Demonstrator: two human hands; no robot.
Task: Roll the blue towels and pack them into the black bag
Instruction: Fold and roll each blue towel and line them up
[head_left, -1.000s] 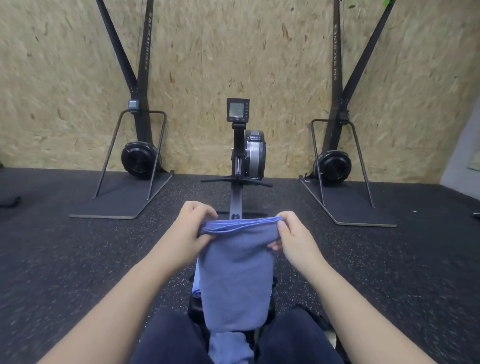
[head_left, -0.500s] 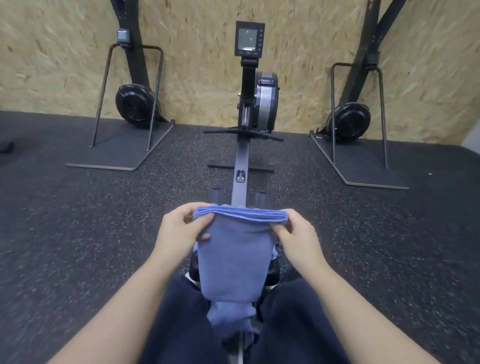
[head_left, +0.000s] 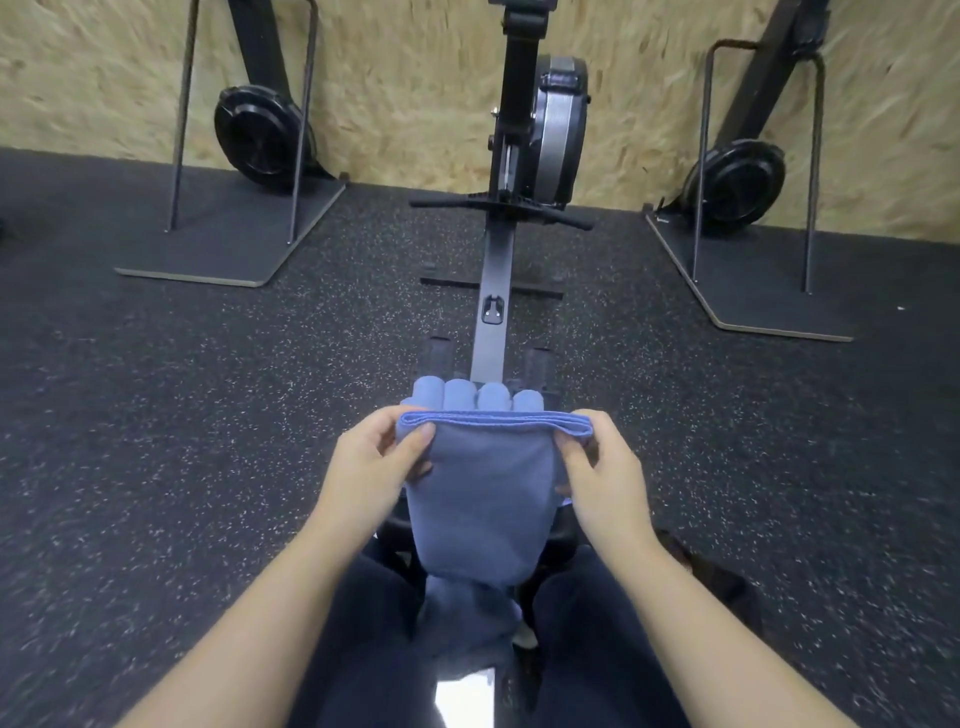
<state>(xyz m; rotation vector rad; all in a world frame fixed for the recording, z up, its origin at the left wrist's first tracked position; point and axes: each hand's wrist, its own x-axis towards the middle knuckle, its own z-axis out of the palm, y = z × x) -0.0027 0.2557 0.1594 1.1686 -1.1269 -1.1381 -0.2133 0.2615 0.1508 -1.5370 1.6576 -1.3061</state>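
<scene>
A folded blue towel hangs in front of me over my lap. My left hand pinches its upper left corner and my right hand pinches its upper right corner, so the folded top edge is stretched level between them. Just beyond that edge, several rolled blue towels lie side by side. More blue cloth bunches between my knees. The black bag cannot be made out.
I sit on a rowing machine whose rail runs ahead to its flywheel. Two ski machines on floor plates stand at the left and right against a chipboard wall. Speckled black rubber floor lies all around.
The view has tipped downward and nearer, bringing the rolled towels into sight beyond the held towel. Both hands keep their pinch on the top corners, now slightly wider apart.
</scene>
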